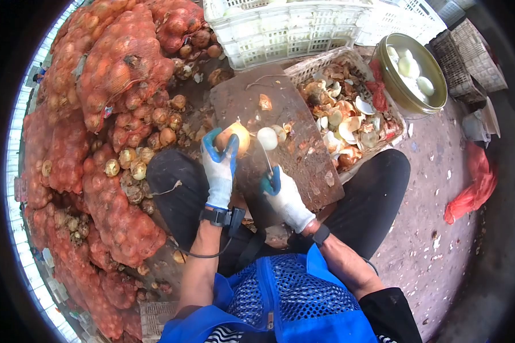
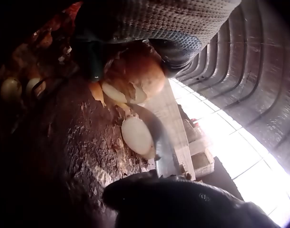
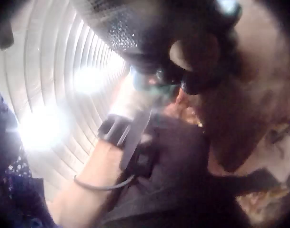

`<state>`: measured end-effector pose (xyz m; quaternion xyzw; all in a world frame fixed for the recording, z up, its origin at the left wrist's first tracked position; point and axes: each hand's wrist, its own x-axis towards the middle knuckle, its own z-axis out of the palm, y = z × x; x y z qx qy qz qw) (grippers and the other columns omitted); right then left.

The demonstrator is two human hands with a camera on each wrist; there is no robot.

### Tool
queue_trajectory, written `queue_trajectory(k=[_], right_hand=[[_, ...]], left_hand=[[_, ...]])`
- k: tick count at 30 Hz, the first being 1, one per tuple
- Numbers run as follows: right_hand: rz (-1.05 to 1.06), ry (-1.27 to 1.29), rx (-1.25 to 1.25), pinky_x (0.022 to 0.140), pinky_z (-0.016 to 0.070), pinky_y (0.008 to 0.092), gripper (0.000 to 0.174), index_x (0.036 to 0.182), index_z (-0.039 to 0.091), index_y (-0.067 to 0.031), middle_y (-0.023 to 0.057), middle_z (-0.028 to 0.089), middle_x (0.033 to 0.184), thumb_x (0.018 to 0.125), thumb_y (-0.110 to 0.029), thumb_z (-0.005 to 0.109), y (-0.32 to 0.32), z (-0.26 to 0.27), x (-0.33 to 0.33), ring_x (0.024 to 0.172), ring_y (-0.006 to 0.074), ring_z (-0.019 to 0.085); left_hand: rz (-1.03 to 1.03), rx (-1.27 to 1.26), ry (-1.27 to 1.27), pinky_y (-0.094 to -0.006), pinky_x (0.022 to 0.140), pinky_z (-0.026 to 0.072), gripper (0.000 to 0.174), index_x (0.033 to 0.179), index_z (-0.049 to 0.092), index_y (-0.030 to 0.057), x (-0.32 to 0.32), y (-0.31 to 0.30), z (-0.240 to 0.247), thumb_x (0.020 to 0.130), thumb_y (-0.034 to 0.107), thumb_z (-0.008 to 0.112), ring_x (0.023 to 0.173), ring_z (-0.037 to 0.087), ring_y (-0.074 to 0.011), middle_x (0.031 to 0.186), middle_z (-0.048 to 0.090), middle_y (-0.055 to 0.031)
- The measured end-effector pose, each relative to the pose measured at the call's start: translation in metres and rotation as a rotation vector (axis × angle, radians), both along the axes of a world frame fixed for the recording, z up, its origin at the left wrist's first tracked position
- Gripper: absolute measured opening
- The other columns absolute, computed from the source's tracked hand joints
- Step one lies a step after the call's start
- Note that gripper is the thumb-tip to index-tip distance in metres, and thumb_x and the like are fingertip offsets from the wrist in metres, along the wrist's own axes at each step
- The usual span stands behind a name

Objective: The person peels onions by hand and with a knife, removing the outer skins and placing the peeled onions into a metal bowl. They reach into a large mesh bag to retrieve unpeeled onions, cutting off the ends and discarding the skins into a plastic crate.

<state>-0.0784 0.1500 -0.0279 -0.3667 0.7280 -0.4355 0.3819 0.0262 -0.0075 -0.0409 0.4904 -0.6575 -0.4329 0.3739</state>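
My gloved left hand (image 1: 218,163) grips a brown-skinned onion (image 1: 240,137) on the dark board (image 1: 294,148). In the left wrist view, a pale patch shows on that onion (image 2: 149,78) where skin is torn. A knife (image 1: 266,159) is held in my gloved right hand (image 1: 286,197), its blade pointing away from me, and in the left wrist view the blade (image 2: 160,137) reaches up to the onion's lower side. Right by the blade lies a white, cut onion piece (image 1: 267,138), with a smaller pale piece (image 1: 279,133) beyond it. The right wrist view is dark and blurred.
Right of the board, a crate (image 1: 397,134) holds onion skins (image 1: 343,123). Behind it stands a metal pot (image 1: 403,97) with peeled onions (image 1: 409,67). Red mesh sacks of onions (image 1: 123,68) pile up at the left. White plastic crates (image 1: 286,37) line the back.
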Motion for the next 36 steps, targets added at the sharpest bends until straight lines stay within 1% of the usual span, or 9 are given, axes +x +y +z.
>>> queue_trajectory(k=[5,18,21,23,24,27,30,34,36], right_hand=[[0.048,0.083,0.049,0.071,0.0500,0.0509,0.025,0.104,0.054,-0.0037,0.0223,0.066,0.088,0.088,-0.020,0.062,-0.017,0.008,-0.007,0.084,0.0444,0.064],[0.081,0.230,0.167,0.075,0.0521,0.0513,0.041,0.122,0.051,-0.0006,0.0234,0.067,0.092,0.089,-0.022,0.063,-0.020,0.005,-0.009,0.086,0.0428,0.066],[0.032,0.291,0.153,0.074,0.0522,0.0517,0.036,0.118,0.052,-0.0012,0.0227,0.067,0.090,0.090,-0.022,0.061,-0.019,0.010,-0.005,0.085,0.0429,0.066],[0.029,0.305,0.187,0.074,0.0520,0.0521,0.034,0.116,0.052,-0.0013,0.0229,0.067,0.089,0.090,-0.022,0.061,-0.022,0.008,-0.010,0.084,0.0433,0.066],[0.027,0.313,0.202,0.075,0.0520,0.0524,0.033,0.115,0.052,-0.0013,0.0230,0.067,0.089,0.090,-0.022,0.061,-0.025,0.009,-0.013,0.084,0.0435,0.066],[0.036,0.320,0.192,0.073,0.0520,0.0523,0.033,0.115,0.052,-0.0018,0.0234,0.067,0.086,0.091,-0.022,0.060,-0.029,0.013,-0.019,0.082,0.0431,0.066],[0.014,0.297,-0.025,0.070,0.0516,0.0511,0.027,0.110,0.055,-0.0034,0.0231,0.067,0.083,0.091,-0.021,0.059,-0.029,-0.007,-0.030,0.076,0.0426,0.066],[0.003,-0.435,0.166,0.068,0.0505,0.0482,0.018,0.100,0.057,-0.0049,0.0222,0.066,0.082,0.089,-0.019,0.058,-0.025,0.032,-0.043,0.074,0.0439,0.063],[0.084,-0.108,0.026,0.068,0.0506,0.0488,0.020,0.101,0.056,-0.0052,0.0214,0.066,0.082,0.089,-0.021,0.060,-0.026,0.025,-0.044,0.075,0.0442,0.063]], left_hand=[[-0.005,0.061,0.021,-0.0200,0.056,0.0501,0.048,0.128,0.054,0.0124,0.001,0.000,-0.004,0.090,0.032,0.075,0.080,0.059,-0.0089,0.111,0.058,-0.0031],[0.012,-0.015,-0.045,-0.0201,0.057,0.0503,0.046,0.124,0.056,0.0097,-0.004,0.001,-0.005,0.089,0.031,0.077,0.080,0.057,-0.0080,0.109,0.057,-0.0026],[0.035,0.029,-0.014,-0.0342,0.085,0.0461,0.052,0.122,0.057,0.0035,-0.007,0.004,-0.001,0.085,0.032,0.080,0.101,0.056,-0.0213,0.116,0.056,-0.0118],[0.039,-0.007,-0.006,-0.0344,0.086,0.0462,0.052,0.122,0.057,0.0031,-0.008,0.004,-0.004,0.085,0.032,0.080,0.103,0.056,-0.0218,0.116,0.056,-0.0121],[0.033,-0.080,-0.020,-0.0276,0.073,0.0482,0.049,0.121,0.057,0.0057,-0.009,0.002,-0.008,0.086,0.031,0.079,0.095,0.056,-0.0156,0.114,0.056,-0.0076],[0.039,-0.044,-0.030,-0.0209,0.062,0.0503,0.045,0.121,0.057,0.0080,-0.005,-0.001,-0.014,0.088,0.030,0.078,0.088,0.056,-0.0094,0.111,0.056,-0.0031],[0.023,-0.097,0.001,-0.0206,0.062,0.0499,0.045,0.121,0.057,0.0080,-0.007,-0.001,-0.016,0.088,0.029,0.078,0.085,0.056,-0.0087,0.109,0.057,-0.0026],[-0.001,0.023,0.088,-0.0219,0.066,0.0506,0.045,0.121,0.057,0.0085,-0.004,-0.004,-0.016,0.088,0.027,0.079,0.087,0.057,-0.0092,0.108,0.058,-0.0021],[-0.018,0.115,0.139,-0.0233,0.071,0.0516,0.045,0.122,0.057,0.0087,-0.002,-0.002,-0.009,0.087,0.026,0.079,0.091,0.057,-0.0102,0.110,0.058,-0.0023]])
